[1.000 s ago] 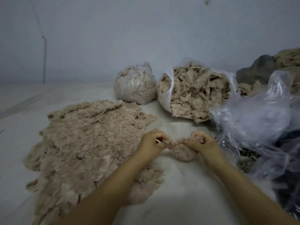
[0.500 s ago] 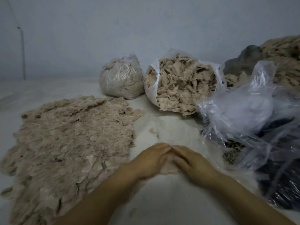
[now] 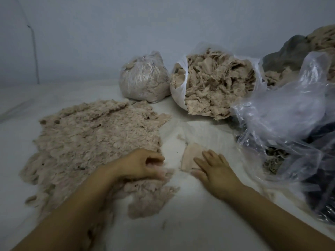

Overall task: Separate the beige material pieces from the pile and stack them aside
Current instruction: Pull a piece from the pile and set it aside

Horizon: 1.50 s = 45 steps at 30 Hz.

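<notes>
A wide, flat spread of beige material pieces (image 3: 94, 142) covers the white surface on the left. At its near right edge my left hand (image 3: 143, 164) rests with fingers curled into the fluffy pieces (image 3: 150, 192); its fingertips are blurred. A single flat beige piece (image 3: 190, 156) lies apart on the white surface in the middle. My right hand (image 3: 215, 171) lies on that piece with straight fingers pressing it down. An open white bag (image 3: 178, 91) full of beige pieces (image 3: 217, 84) stands behind.
A tied clear bag of beige material (image 3: 145, 80) stands at the back, left of the open bag. Crumpled clear plastic bags (image 3: 290, 115) with dark contents fill the right side. A grey heap and more beige material (image 3: 322, 40) sit at the far right. A pale wall (image 3: 126, 24) closes the back.
My hands, together over one piece half a second ago, have parted. The left hand moved left onto the spread's edge; the right hand stays flat on the single piece.
</notes>
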Each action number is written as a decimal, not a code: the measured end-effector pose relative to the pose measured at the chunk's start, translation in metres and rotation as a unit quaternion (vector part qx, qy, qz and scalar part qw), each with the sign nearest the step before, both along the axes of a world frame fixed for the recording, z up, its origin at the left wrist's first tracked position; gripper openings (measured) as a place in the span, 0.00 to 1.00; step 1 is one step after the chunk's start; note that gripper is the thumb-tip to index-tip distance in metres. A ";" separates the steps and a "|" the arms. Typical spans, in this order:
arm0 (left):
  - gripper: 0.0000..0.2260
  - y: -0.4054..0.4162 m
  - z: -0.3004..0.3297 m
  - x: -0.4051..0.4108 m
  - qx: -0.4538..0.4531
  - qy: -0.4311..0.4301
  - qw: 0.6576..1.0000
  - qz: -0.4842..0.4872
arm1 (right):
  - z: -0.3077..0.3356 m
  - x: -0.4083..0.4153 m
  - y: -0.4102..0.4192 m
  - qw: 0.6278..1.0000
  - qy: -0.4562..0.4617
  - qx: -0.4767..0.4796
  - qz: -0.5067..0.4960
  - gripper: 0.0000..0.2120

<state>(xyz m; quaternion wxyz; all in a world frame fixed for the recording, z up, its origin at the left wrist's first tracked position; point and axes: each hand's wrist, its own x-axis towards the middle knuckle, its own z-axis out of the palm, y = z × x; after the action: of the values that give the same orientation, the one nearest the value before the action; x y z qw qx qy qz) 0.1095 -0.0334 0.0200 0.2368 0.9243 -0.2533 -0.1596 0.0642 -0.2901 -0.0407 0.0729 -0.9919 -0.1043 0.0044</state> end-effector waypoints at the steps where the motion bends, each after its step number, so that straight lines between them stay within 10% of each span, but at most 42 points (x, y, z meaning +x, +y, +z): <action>1: 0.29 0.009 0.000 -0.003 0.065 -0.014 0.997 -0.029 | 0.002 0.003 0.004 0.999 -0.025 0.021 -0.003 0.25; 3: 0.21 0.017 -0.007 -0.006 0.104 -0.047 0.992 -0.056 | 0.005 0.002 0.023 0.992 -0.049 0.113 0.028 0.24; 6: 0.04 0.012 -0.015 -0.016 -0.131 -0.018 0.991 0.024 | 0.008 -0.012 0.060 0.961 -0.005 0.265 0.076 0.29; 12: 0.14 -0.001 -0.022 -0.026 -0.230 0.019 0.972 0.040 | 0.016 -0.007 0.076 0.840 -0.039 0.541 -0.012 0.07; 24: 0.16 -0.031 -0.063 -0.020 -0.294 -0.118 0.942 0.115 | 0.007 -0.008 0.065 0.715 0.074 0.694 -0.037 0.09; 34: 0.08 -0.021 -0.070 -0.022 -0.368 -0.034 0.922 0.113 | -0.001 -0.007 0.055 0.736 -0.017 0.676 -0.043 0.16; 36: 0.09 -0.022 -0.066 -0.025 -0.403 -0.052 0.902 0.144 | -0.001 -0.009 0.059 0.691 -0.004 0.720 -0.063 0.11; 40: 0.10 -0.028 -0.059 -0.034 -0.448 -0.040 0.883 0.133 | -0.002 -0.016 0.069 0.686 0.056 0.711 -0.142 0.27; 45: 0.07 -0.031 -0.054 -0.041 -0.516 0.001 0.838 0.178 | 0.004 -0.019 0.071 0.627 0.079 0.768 -0.105 0.06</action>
<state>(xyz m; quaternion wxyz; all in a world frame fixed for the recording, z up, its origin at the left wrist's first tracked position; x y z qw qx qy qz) 0.0684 -0.0648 -0.0337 0.7037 0.6975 -0.1296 0.0381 0.0449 -0.2189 -0.0366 0.8157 -0.5770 0.0409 -0.0066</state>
